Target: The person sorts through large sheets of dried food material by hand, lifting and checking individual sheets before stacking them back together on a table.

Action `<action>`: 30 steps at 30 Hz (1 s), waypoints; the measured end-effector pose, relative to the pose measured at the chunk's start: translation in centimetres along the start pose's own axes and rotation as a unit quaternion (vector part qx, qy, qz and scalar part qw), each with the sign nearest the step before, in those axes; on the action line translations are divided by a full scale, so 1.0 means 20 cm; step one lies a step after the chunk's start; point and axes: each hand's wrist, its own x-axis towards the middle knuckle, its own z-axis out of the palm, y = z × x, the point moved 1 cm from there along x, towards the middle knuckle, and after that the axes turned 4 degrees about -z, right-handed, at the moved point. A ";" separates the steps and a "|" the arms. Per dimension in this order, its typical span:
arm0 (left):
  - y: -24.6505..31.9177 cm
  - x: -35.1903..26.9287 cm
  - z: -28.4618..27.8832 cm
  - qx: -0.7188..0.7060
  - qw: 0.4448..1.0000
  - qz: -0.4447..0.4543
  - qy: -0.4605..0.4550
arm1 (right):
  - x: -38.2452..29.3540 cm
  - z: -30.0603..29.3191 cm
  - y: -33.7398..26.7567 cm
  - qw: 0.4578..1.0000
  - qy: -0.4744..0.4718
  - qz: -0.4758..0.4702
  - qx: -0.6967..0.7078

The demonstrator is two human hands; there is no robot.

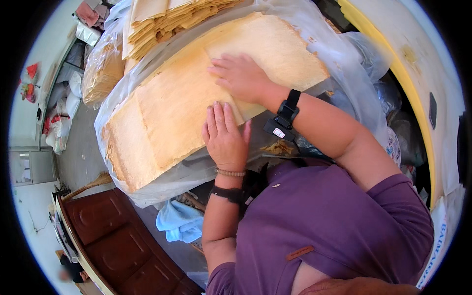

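Note:
A long, thin yellowish sheet [177, 121] with ragged brown edges lies flat before me, on clear plastic film. A seam or overlap crosses it near the left end, and another edge runs under my hands. My left hand [226, 136] rests palm down at its near edge, fingers straight and thumb apart. Farther out, my right hand [243, 77] lies flat on the sheet's middle, its fingertips slightly blurred. Neither hand grips anything. What the sheet is made of, I cannot tell.
Folded yellowish sheets [166, 25] are stacked beyond, beside a plastic bag [105, 70] of similar ones. Plastic film [354, 92] drapes around the work surface. A brown panelled cabinet [110, 236] and a blue cloth [180, 221] lie to the left. A yellow-edged surface [402, 62] curves along the right.

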 end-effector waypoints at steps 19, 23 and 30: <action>-0.03 0.00 0.10 0.000 0.995 0.039 0.096 | 0.00 -0.01 0.01 0.989 0.119 0.052 0.068; -0.06 0.09 -0.03 -0.130 0.985 -0.059 0.101 | -0.01 0.02 0.01 0.990 0.120 0.057 0.050; -0.05 0.12 -0.06 -0.179 0.978 -0.067 0.089 | 0.00 -0.04 -0.02 0.996 0.060 0.066 0.010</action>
